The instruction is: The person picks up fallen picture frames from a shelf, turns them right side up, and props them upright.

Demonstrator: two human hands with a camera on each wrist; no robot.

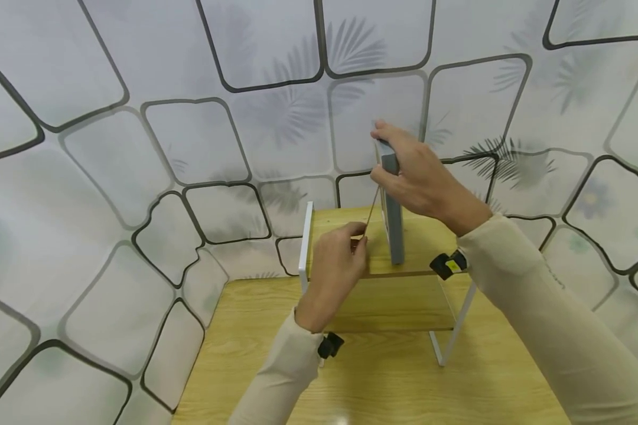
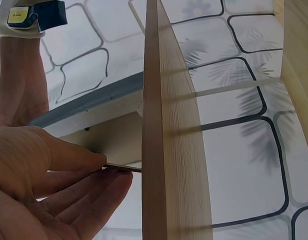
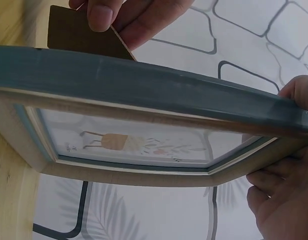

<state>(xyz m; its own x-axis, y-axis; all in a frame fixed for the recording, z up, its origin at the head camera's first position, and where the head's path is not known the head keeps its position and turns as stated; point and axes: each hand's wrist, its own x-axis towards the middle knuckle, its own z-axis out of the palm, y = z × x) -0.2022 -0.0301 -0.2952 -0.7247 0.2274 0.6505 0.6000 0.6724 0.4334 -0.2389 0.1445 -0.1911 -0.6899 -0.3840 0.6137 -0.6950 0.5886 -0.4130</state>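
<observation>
A picture frame (image 1: pixel 396 230) with a grey-blue edge stands upright on the top board of a small wooden shelf (image 1: pixel 334 219). My right hand (image 1: pixel 422 174) grips its upper end, thumb and fingers on either side. In the right wrist view, the picture (image 3: pixel 144 142) behind the glazing shows a tan vase-like shape with sprigs. With thumb and fingers my left hand (image 1: pixel 332 268) pinches a thin brown board (image 3: pixel 76 32) behind the frame, angled away from its back. The left wrist view shows the edge of that board between thumb and fingertips; the shelf's edge hides part of it.
White metal legs (image 1: pixel 459 321) carry the shelf, which has a lower board (image 1: pixel 388 304). It stands on a wood-grain surface (image 1: pixel 234 366). Patterned sheeting (image 1: pixel 276 130) with dark rounded outlines and leaf prints surrounds the back and sides.
</observation>
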